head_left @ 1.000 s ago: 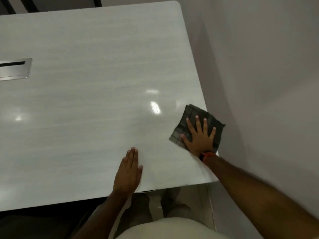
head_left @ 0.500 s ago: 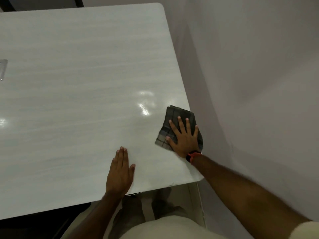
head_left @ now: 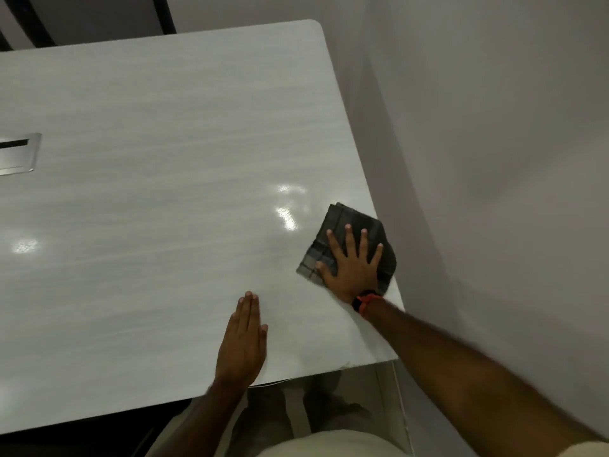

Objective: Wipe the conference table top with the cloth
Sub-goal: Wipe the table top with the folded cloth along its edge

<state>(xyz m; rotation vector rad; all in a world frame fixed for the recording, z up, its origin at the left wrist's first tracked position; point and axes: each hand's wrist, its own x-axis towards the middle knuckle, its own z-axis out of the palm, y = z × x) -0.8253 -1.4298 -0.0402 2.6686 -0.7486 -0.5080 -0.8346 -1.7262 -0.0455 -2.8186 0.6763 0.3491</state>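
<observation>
Garment: pale clothing [head_left: 329, 443] at the bottom of the view, below the near edge of the bench [head_left: 148, 209].
Left hand: the left hand [head_left: 242, 344] lies palm down on the bench, just inside the near edge. Its fingers [head_left: 247, 308] are straight and closed together and hold nothing.
Wristband: an orange and black wristband [head_left: 364, 300] on the right wrist, over the near right corner.
Right hand: the right hand [head_left: 354, 265] is flat on the cloth [head_left: 342, 219], fingers spread wide and straight, pressing down rather than gripping.
Cloth: dark, checked and folded. It lies on the bench near the near right corner, and its right side reaches the right edge.
Surface: pale wood grain, glossy, with light glare [head_left: 286, 219] just left of the cloth.
Hatch: a metal cable hatch [head_left: 18, 155] set in the top at the left edge of view, well apart from both hands.
Wall: a plain wall [head_left: 494, 159] runs close along the right edge.
</observation>
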